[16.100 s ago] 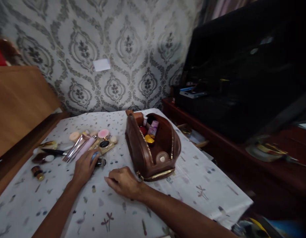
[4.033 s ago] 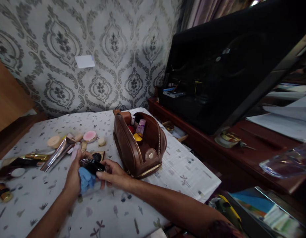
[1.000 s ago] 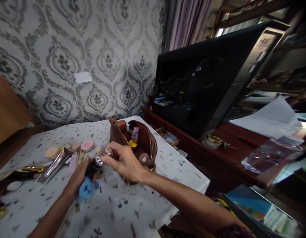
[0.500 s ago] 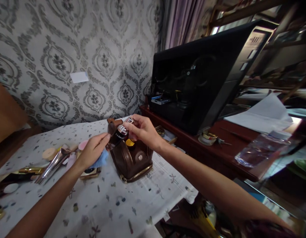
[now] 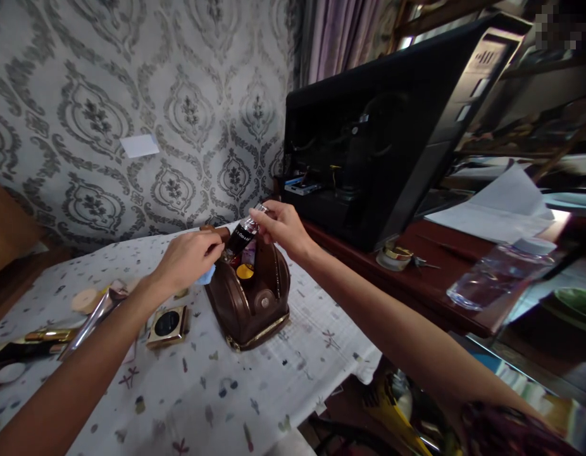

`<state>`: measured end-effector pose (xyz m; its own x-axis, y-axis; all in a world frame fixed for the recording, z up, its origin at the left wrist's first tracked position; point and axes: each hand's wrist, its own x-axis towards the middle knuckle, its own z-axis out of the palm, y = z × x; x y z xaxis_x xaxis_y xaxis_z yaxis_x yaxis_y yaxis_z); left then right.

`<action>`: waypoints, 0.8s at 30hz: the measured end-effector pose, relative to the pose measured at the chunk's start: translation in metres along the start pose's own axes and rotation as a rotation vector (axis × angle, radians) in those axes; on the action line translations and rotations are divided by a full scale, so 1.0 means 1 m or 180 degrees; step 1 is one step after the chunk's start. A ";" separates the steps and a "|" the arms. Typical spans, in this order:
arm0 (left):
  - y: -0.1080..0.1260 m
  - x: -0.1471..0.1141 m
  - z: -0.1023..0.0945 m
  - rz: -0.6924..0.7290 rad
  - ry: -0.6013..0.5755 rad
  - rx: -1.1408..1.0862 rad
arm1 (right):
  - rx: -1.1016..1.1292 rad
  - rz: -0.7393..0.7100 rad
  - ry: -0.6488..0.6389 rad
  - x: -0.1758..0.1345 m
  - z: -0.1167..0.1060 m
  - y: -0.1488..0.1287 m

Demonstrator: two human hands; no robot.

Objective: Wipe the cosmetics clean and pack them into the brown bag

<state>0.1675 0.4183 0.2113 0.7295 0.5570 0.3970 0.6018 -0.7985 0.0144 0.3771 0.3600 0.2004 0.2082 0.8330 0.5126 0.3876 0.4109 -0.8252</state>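
dark bottle with blurred white lettering hanging tilted over open brown pouch; right hand pinching its cap end; left hand closing on its base, clutching blue cloth | one square compact lying nearby | patterned tablecloth; damask wallpaper; black speaker standing behind

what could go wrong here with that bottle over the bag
The right hand pinches the small dark bottle only by its top end, tilted above the open brown bag, so it might slip. The bag already holds a yellow-lidded jar and other items, so the bottle may knock them or jam. The left hand also grips a blue cloth, which could snag at the bag's mouth.
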 end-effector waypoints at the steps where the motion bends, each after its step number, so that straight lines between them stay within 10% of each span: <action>1: 0.001 0.002 0.000 0.0026 -0.0074 0.0036 | -0.0089 -0.0029 0.0086 0.002 -0.002 0.002; 12: -0.006 0.064 0.033 0.0026 -0.0593 -0.0355 | -0.2644 -0.0025 -0.0472 0.017 0.016 0.010; 24: -0.004 0.091 0.053 -0.0157 -0.1096 -0.0321 | -0.2957 0.0494 -0.1507 0.029 0.023 0.013</action>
<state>0.2486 0.4842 0.1984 0.7774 0.6260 0.0613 0.6165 -0.7776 0.1231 0.3678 0.3979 0.1986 0.0202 0.9941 0.1064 0.9642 0.0088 -0.2650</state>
